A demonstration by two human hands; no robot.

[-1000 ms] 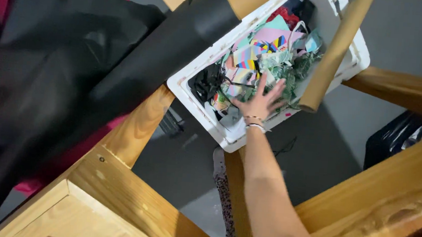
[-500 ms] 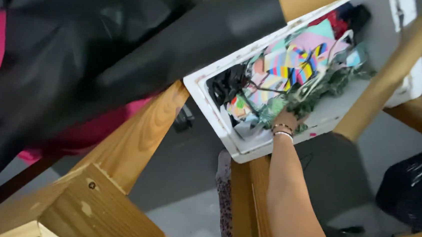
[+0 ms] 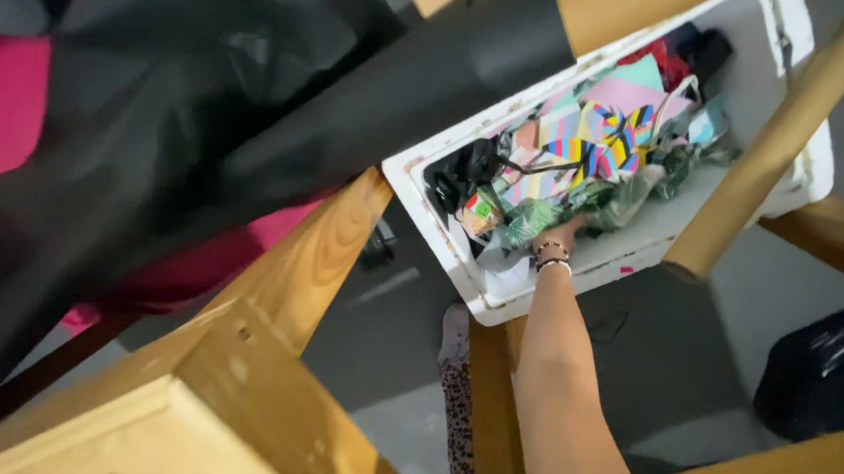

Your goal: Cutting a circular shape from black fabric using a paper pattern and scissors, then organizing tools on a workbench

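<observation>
Right hand [image 3: 561,233] deeper among colourful fabric scraps [image 3: 590,145] than before, near white bin's [image 3: 497,298] front rim, between wooden beams [image 3: 759,163]; fingers buried, state unclear.

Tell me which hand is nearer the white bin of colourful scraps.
Right, most likely: that hand reaches down into the white bin, buried among the colourful scraps. The other hand is out of view.

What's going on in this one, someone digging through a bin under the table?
Seen from above through a wooden frame, one bare arm reaches down into a white plastic bin on the floor. The hand, wearing bracelets at the wrist, is buried among colourful fabric scraps and clear plastic bags; its fingers are hidden. Which hand it is cannot be told. Black fabric drapes over the frame to the left.
</observation>
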